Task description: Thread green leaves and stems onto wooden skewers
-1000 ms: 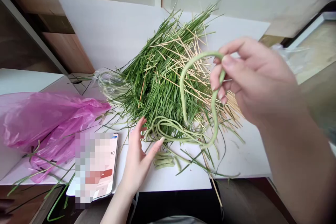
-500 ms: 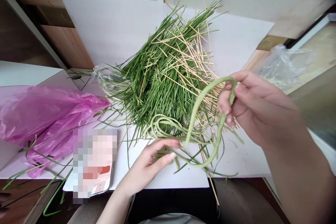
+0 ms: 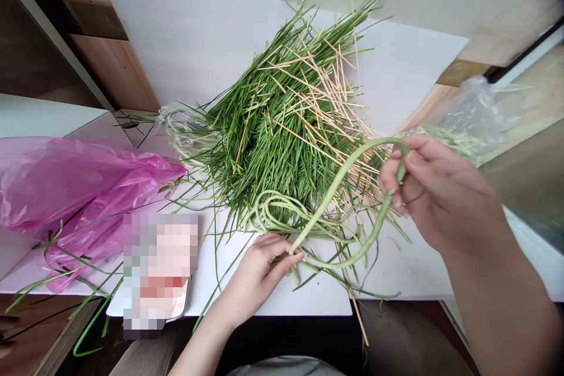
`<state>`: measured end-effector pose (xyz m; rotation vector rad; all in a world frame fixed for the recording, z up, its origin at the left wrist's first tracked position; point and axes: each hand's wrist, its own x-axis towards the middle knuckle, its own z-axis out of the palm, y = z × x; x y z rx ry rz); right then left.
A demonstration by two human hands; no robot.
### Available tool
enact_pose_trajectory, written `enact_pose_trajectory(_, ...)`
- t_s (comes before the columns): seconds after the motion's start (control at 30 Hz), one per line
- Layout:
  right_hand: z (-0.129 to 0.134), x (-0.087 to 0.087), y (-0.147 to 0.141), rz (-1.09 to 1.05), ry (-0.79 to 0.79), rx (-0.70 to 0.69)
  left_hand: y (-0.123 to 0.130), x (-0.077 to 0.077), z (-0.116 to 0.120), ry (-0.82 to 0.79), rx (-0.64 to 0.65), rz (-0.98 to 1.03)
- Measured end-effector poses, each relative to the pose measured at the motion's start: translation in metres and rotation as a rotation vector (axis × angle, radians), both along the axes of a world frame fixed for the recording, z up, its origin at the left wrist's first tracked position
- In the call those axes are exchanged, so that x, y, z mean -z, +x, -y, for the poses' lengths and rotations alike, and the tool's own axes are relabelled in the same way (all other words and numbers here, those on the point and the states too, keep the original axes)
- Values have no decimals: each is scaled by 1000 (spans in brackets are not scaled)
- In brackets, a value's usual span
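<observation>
The right hand [image 3: 445,197] was pinched on the bend of a long bean [image 3: 339,181], the left hand [image 3: 258,267] on its tip, above the counter [image 3: 312,304], before piled greens [image 3: 282,158]. Gripping that tip seemed the current step; the next move likely called for steady fingers.

Two hands [image 3: 251,276], one held bean [image 3: 379,224], one phone [image 3: 176,258], one pink bag [image 3: 97,182], two clear bags [image 3: 478,108], one heap of greens [image 3: 268,158].

In the head view, we find no legible text, label, brand, number or sign on any surface, and on the phone screen [image 3: 162,267], where coarse pixel blocks in pale and red tones dominate, we distinguish no characters.
</observation>
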<state>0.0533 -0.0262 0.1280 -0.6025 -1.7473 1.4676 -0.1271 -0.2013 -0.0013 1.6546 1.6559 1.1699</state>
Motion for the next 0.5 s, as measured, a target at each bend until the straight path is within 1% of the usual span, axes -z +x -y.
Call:
enact_pose_trajectory(0.07, -11, 10, 10, 16, 41, 116, -3, 2, 1, 26, -81, -25)
enact_pose_trajectory(0.13, -25, 22, 25, 65, 77, 215, -7, 3, 3, 100, -163, -74)
enact_pose_trajectory(0.2, -38, 34, 43, 145, 89, 280, -9, 5, 4, 184, -235, -127)
enact_pose_trajectory(0.27, -49, 47, 61, 222, 65, 328, -10, 5, 5, 235, -282, -177)
enact_pose_trajectory(0.37, -59, 62, 88, 338, 32, 371, -9, 5, 5, 244, -300, -262)
enact_pose_trajectory(0.4, -61, 67, 96, 383, 47, 374, -9, 5, 5, 243, -300, -284)
enact_pose_trajectory(0.43, -63, 71, 102, 432, 91, 354, -9, 6, 5, 242, -302, -304)
enact_pose_trajectory(0.5, -63, 78, 111, 541, 281, 306, -8, 7, 4, 243, -317, -345)
